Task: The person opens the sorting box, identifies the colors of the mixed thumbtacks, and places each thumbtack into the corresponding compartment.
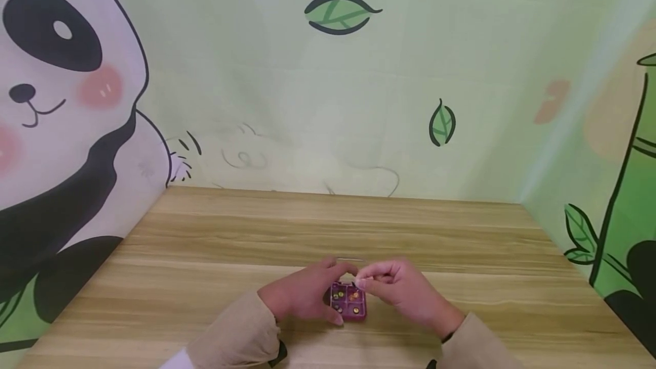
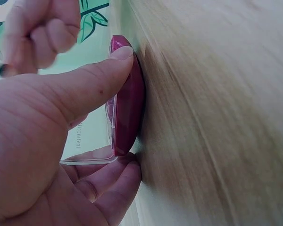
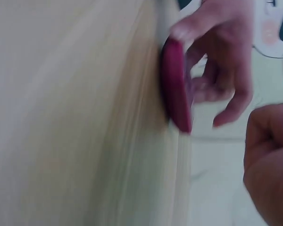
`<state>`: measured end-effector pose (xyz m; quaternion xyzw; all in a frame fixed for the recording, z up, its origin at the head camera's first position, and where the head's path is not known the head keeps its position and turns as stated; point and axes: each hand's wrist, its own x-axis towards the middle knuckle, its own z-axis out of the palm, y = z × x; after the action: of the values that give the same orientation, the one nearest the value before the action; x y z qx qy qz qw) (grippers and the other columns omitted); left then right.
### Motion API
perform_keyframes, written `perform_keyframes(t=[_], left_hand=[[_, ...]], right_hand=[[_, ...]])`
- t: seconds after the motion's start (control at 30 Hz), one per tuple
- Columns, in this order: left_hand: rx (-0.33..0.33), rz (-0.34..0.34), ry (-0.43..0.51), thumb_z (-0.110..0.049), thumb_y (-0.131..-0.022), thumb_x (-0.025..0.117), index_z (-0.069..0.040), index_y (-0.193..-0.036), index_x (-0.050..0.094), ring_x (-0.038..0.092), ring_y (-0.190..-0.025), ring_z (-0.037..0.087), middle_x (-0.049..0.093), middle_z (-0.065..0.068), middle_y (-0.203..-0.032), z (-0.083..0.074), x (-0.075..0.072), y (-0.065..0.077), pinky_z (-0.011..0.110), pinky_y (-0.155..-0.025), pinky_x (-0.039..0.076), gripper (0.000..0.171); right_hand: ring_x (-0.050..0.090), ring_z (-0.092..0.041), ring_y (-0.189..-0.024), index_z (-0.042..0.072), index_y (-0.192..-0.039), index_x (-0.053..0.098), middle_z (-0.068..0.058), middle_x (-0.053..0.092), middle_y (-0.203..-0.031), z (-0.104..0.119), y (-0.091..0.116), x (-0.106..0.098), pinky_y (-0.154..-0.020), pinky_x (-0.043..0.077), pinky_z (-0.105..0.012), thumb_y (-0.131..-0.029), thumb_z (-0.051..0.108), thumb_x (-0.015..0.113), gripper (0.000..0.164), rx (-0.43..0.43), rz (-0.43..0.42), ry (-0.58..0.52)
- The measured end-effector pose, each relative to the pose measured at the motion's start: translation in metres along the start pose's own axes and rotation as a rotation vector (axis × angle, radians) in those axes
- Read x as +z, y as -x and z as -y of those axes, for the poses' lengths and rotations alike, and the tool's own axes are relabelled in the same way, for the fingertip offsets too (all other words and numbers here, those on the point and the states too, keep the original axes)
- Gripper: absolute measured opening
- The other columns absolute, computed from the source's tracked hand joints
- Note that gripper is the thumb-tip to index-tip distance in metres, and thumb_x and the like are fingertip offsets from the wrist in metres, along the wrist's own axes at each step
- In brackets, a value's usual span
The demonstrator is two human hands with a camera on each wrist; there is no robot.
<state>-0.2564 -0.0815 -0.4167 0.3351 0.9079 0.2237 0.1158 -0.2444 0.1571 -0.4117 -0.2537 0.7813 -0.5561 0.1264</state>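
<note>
A small magenta plastic box (image 1: 355,317), divided into compartments, rests on the table with its clear lid (image 2: 89,161) raised. Small round yellow and orange pieces (image 1: 355,296) lie in the compartments; their exact kind is too small to tell. My left hand (image 1: 307,292) grips the box from the left, thumb on the near side and fingers at the far side by the lid. Over the box's far right corner, my right hand (image 1: 405,289) pinches a small dark piece (image 2: 3,70) between thumb and index finger. In the right wrist view, blur hides the compartments.
The wood-grain table (image 1: 230,232) extends around the box on all sides. Behind it hangs a pale green cloth backdrop (image 1: 256,73) with a printed panda on the left and bamboo on the right.
</note>
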Motion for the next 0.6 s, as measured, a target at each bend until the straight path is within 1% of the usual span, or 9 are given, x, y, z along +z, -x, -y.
perform_keyframes(t=[0.03,0.1,0.13,0.2,0.3,0.37,0.4,0.5,0.6], left_hand=[[0.002,-0.001,-0.001,-0.035,-0.079,0.09,-0.029,-0.151,0.045,0.058,-0.128,0.026,0.052,0.009,-0.145,0.0,0.0,0.0,0.046,-0.109,0.051,0.085],[0.008,-0.003,-0.002,-0.034,-0.078,0.09,-0.028,-0.15,0.045,0.059,-0.127,0.025,0.053,0.009,-0.143,0.001,0.0,0.0,0.045,-0.109,0.051,0.085],[0.009,-0.003,-0.003,-0.034,-0.078,0.091,-0.027,-0.15,0.045,0.059,-0.126,0.025,0.053,0.009,-0.142,0.001,0.0,0.0,0.045,-0.108,0.051,0.086],[0.011,-0.002,-0.005,-0.034,-0.078,0.091,-0.027,-0.151,0.045,0.059,-0.124,0.023,0.053,0.008,-0.141,0.001,0.0,0.0,0.043,-0.108,0.052,0.086],[0.021,0.006,0.003,-0.034,-0.079,0.09,-0.027,-0.149,0.046,0.059,-0.121,0.021,0.054,0.008,-0.138,0.002,-0.001,0.001,0.041,-0.106,0.052,0.083],[0.027,0.011,0.007,-0.034,-0.08,0.09,-0.028,-0.148,0.046,0.059,-0.12,0.021,0.054,0.009,-0.137,0.002,-0.001,0.001,0.04,-0.105,0.052,0.081],[0.031,0.012,0.009,-0.034,-0.08,0.09,-0.028,-0.147,0.046,0.059,-0.119,0.021,0.054,0.009,-0.136,0.003,-0.001,0.001,0.04,-0.104,0.052,0.081],[0.037,0.012,0.009,-0.034,-0.08,0.09,-0.027,-0.147,0.046,0.059,-0.118,0.021,0.054,0.01,-0.135,0.003,-0.002,0.001,0.04,-0.104,0.052,0.081],[0.037,0.011,0.008,-0.034,-0.079,0.09,-0.026,-0.148,0.045,0.06,-0.119,0.022,0.054,0.011,-0.135,0.003,-0.001,0.001,0.04,-0.104,0.052,0.082]], right_hand=[[0.032,-0.002,-0.053,0.007,-0.107,0.079,0.011,0.035,-0.057,-0.002,-0.001,-0.001,-0.05,0.03,-0.019,-0.098,0.025,0.072,0.022,0.0,-0.011,0.087],[0.03,-0.002,-0.054,0.012,-0.102,0.081,0.011,0.032,-0.058,-0.007,-0.004,-0.003,-0.052,0.031,-0.018,-0.096,0.027,0.073,0.018,-0.026,-0.02,0.248],[0.029,-0.001,-0.054,0.014,-0.1,0.081,0.011,0.031,-0.058,-0.008,-0.005,-0.003,-0.053,0.031,-0.018,-0.096,0.026,0.074,0.015,-0.049,-0.019,0.309],[0.028,0.001,-0.053,0.018,-0.095,0.081,0.013,0.031,-0.057,-0.011,-0.007,-0.003,-0.053,0.03,-0.017,-0.095,0.022,0.075,0.008,-0.092,-0.004,0.395],[0.029,0.002,-0.052,0.02,-0.093,0.081,0.014,0.034,-0.057,-0.01,-0.009,-0.001,-0.052,0.03,-0.016,-0.095,0.021,0.075,0.006,-0.11,0.044,0.475],[0.032,0.003,-0.053,0.02,-0.093,0.081,0.014,0.04,-0.059,-0.008,-0.01,0.001,-0.052,0.031,-0.016,-0.095,0.02,0.075,0.007,-0.096,0.082,0.507],[0.033,0.003,-0.053,0.02,-0.092,0.081,0.014,0.046,-0.06,-0.007,-0.01,0.002,-0.052,0.032,-0.016,-0.095,0.02,0.075,0.007,-0.089,0.1,0.522],[0.043,0.005,-0.06,0.018,-0.091,0.081,0.012,0.065,-0.072,-0.003,-0.012,0.006,-0.057,0.041,-0.015,-0.094,0.016,0.075,0.007,-0.113,0.128,0.58],[0.053,0.006,-0.068,0.015,-0.09,0.081,0.01,0.075,-0.084,0.0,-0.015,0.009,-0.065,0.049,-0.016,-0.092,0.011,0.076,0.008,-0.155,0.142,0.65]])
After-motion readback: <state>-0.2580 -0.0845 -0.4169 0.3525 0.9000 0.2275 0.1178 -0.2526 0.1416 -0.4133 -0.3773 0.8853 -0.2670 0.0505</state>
